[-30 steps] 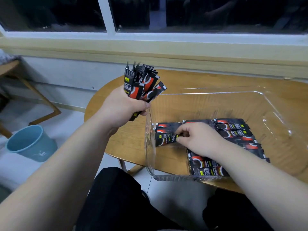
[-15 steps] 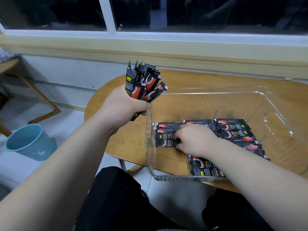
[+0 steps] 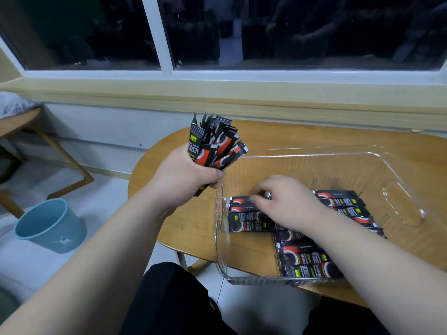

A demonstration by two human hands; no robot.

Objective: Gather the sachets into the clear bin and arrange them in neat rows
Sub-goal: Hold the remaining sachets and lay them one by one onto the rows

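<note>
Left hand [image 3: 183, 175] clamped round a bundle of sachets [image 3: 212, 146], upright, just outside the left wall of the bin [image 3: 314, 154].
Right hand [image 3: 287, 204] inside the bin, fingers bent over the flat rows of sachets [image 3: 249, 222] on its floor. Fingers are blurred, so can't tell if they pinch one. Bin sits on the table [image 3: 193, 223].

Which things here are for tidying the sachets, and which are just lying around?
For the job:
sachet bundle, gripped in the left hand
sachet rows in the clear bin
right hand, over those rows

Just lying about:
blue bucket on the floor
side table at the left
window
</note>
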